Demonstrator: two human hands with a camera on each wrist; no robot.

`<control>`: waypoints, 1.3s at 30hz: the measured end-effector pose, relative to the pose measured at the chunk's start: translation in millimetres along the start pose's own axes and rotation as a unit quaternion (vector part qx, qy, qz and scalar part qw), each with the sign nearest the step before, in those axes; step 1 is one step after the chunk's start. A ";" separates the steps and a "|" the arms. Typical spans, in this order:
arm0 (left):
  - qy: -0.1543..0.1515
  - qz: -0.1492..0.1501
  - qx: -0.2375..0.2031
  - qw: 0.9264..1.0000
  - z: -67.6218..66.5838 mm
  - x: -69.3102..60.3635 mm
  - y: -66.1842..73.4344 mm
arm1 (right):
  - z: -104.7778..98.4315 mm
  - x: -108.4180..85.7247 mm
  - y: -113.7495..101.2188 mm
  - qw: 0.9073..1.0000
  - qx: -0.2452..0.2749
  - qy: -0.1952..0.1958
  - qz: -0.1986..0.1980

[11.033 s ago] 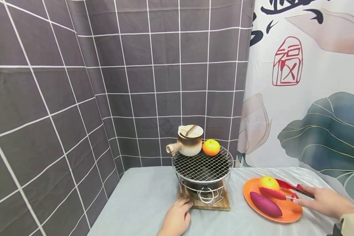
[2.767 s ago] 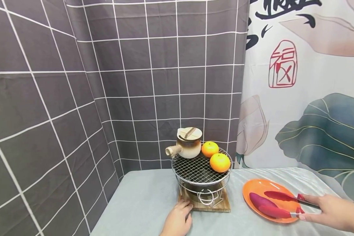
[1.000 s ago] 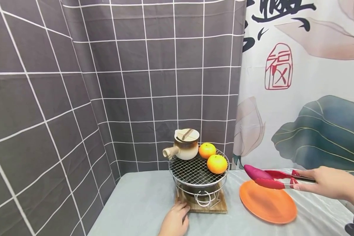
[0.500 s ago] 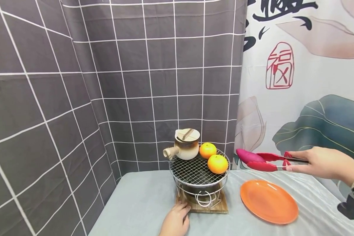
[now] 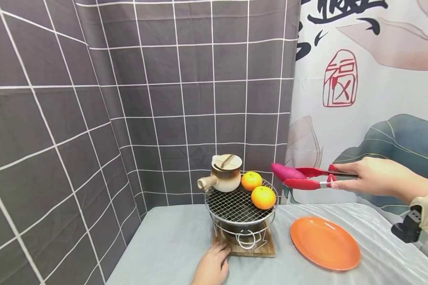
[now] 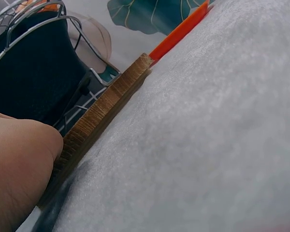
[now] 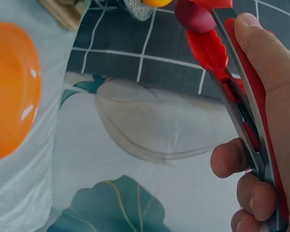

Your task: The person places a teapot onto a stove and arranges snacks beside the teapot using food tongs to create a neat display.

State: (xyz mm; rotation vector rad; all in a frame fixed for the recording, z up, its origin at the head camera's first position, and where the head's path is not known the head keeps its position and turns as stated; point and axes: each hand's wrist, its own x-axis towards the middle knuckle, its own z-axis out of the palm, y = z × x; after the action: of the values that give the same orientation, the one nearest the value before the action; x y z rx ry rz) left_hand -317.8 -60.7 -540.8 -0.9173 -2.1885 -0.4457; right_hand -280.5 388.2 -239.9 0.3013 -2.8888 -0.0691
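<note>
My right hand grips red-tipped tongs, its fingers wrapped round the arms in the right wrist view. Between the tong tips is a purple sweet potato, held in the air just right of the round grill. Two oranges sit on the right side of the grill's wire mesh, one behind the other. My left hand holds the front left corner of the wooden board under the grill. In the left wrist view most of its fingers are hidden.
A small clay teapot with a side handle and lid stands at the grill's back left. An orange plate lies bare on the table, right of the board. Dark tiled cloth and a printed curtain hang behind.
An orange and then the sweet potato have left the plate; the orange is on the grill. The tongs have risen and moved left with the sweet potato. My left hand stays at the board.
</note>
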 end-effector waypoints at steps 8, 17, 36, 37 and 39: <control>-0.005 -0.009 -0.005 1.000 -3.0 1.2 1.4 | -10.6 11.1 -19.5 1.000 -0.007 0.003 -0.016; -0.010 -0.015 -0.006 1.000 -4.6 0.5 1.1 | -15.5 25.2 -49.4 0.999 0.009 0.007 -0.040; 0.000 -0.007 -0.002 1.000 -1.5 0.1 -0.6 | -4.7 45.8 -99.3 0.994 0.017 0.025 -0.108; -0.001 -0.008 -0.002 1.000 -1.6 0.3 -0.1 | -3.4 46.3 -101.8 0.993 0.017 0.023 -0.111; -0.002 -0.008 -0.001 1.000 -0.9 0.2 0.3 | -0.3 47.4 -106.6 0.993 0.016 0.018 -0.115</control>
State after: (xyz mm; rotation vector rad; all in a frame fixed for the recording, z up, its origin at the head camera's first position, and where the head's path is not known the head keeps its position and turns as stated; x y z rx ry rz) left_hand -317.2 -60.9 -540.0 -0.9015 -2.2004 -0.4546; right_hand -304.4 274.0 -236.3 0.6348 -2.8095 -0.0576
